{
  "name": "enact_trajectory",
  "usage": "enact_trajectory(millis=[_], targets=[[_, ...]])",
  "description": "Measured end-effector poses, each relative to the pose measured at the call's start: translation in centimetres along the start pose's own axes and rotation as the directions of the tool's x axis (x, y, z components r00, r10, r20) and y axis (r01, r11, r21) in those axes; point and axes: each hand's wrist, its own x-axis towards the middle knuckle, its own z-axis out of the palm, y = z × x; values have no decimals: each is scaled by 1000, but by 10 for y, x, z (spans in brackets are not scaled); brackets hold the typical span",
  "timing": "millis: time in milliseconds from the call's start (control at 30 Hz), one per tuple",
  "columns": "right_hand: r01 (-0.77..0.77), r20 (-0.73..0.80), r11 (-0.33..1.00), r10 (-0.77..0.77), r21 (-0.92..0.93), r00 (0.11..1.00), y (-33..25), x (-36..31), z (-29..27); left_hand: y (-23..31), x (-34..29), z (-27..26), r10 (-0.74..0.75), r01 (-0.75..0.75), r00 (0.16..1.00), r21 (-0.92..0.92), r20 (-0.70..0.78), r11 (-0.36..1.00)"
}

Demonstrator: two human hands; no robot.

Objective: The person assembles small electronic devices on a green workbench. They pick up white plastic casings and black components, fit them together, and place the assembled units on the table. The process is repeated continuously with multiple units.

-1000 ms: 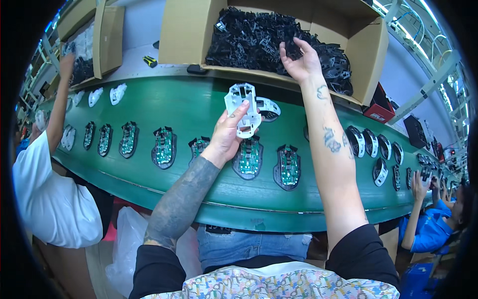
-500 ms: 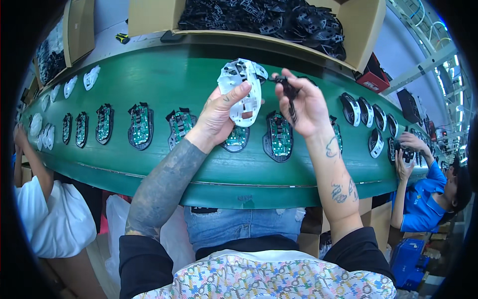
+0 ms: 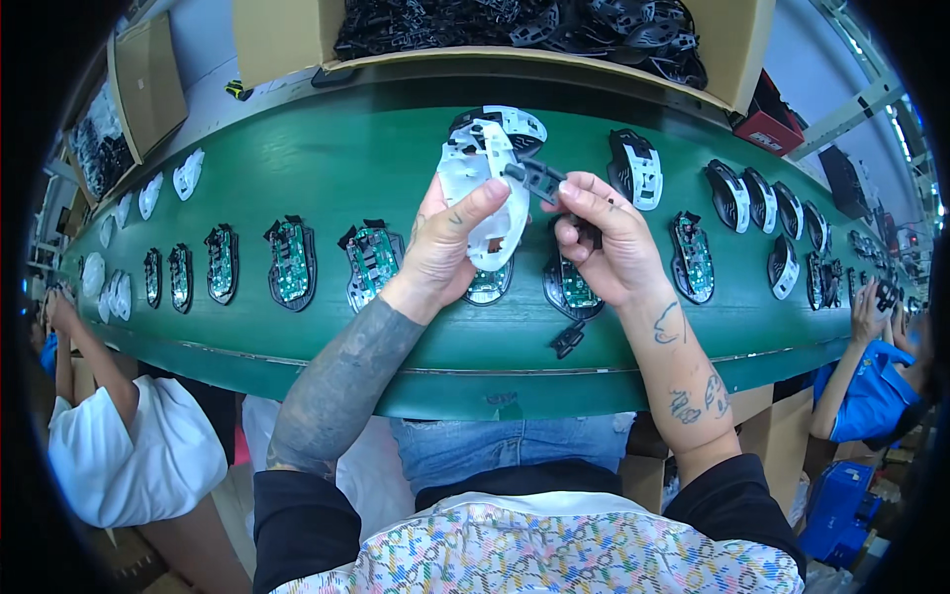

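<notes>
My left hand (image 3: pixel 440 243) is closed round a white plastic mouse shell (image 3: pixel 463 178), its thumb lying across the inner side. In my right hand (image 3: pixel 618 238), thumb and fingers pinch a small black plastic part (image 3: pixel 537 182); its end meets or overlaps the shell's right edge. Something dark also shows under the curled fingers, too hidden to name. Behind the held shell lies a black-and-white shell (image 3: pixel 515 123). Below my hands are mouse bases with green circuit boards, one (image 3: pixel 574 287) partly covered by my right hand. Another small black part (image 3: pixel 568 339) rests near the belt's front edge.
The green belt (image 3: pixel 396 134) carries several circuit-board bases (image 3: pixel 291 262) and white shells (image 3: pixel 188 174) leftward, and black-and-white shells (image 3: pixel 729 195) rightward. A cardboard box (image 3: pixel 737 49) of black parts stands behind. People work at both sides, one in a blue shirt (image 3: pixel 866 391).
My right hand has brought the black part leftward to the white shell. A small black part now lies on the belt below that hand. The whole view has shifted somewhat.
</notes>
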Motion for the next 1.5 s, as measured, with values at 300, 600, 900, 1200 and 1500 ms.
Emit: enact_trajectory(millis=[300,600,900,1200,1500], targets=[[167,25,918,-169,-359,985,5,-4,13,0,-1,-2,78,-80,997,158,17,984],[65,19,996,-64,-55,998,10,0,11,5,-4,1,98,-109,993,187,68,976],[190,70,864,-178,-466,981,12,-3,23,10,-9,-5,185,-187,982,447,50,875],[319,31,785,-358,-532,933,17,2,24,24,-5,-5,186,-188,981,547,59,816],[309,-276,878,-419,-365,865,-70,36,-13,33,-2,-16,31,-46,997,250,65,967]])
